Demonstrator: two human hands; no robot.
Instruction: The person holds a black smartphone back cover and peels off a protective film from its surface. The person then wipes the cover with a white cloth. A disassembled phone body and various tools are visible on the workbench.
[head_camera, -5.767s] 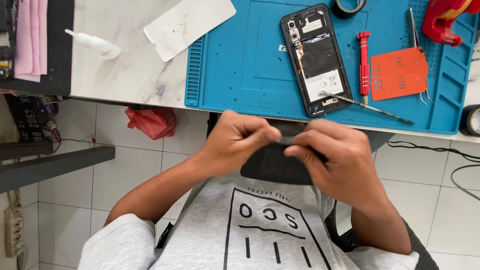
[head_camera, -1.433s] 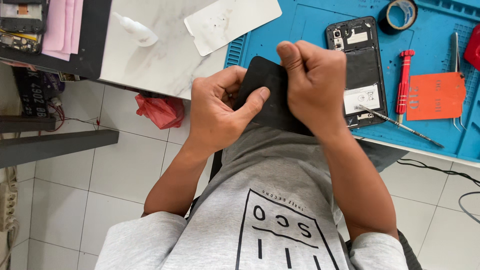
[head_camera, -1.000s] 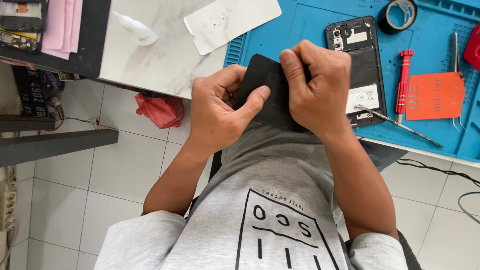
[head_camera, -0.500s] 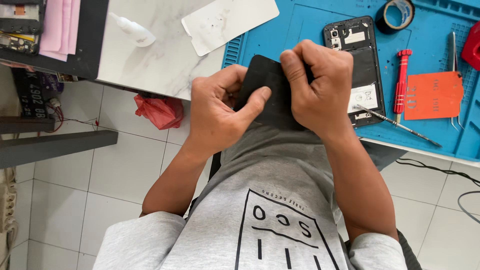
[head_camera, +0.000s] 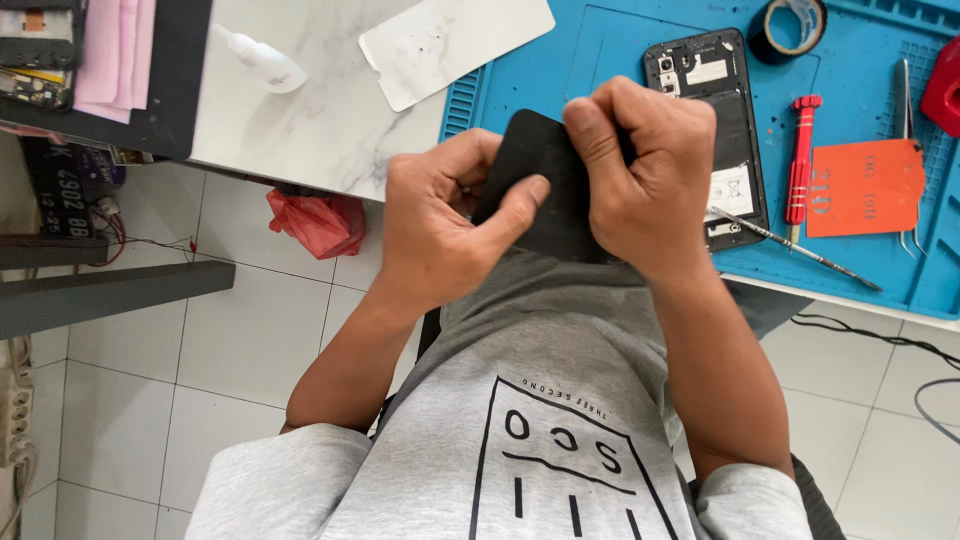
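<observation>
Both the left hand (head_camera: 440, 235) and the right hand (head_camera: 645, 175) close their fingers around a flat black rectangular phone panel (head_camera: 540, 185), held above the lap, just before the blue silicone work mat (head_camera: 610, 50).

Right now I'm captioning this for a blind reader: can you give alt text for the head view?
Both hands, left hand and right hand, grip a flat black panel at the edge of a blue work mat. On the mat lie an opened phone and a red screwdriver.
</observation>
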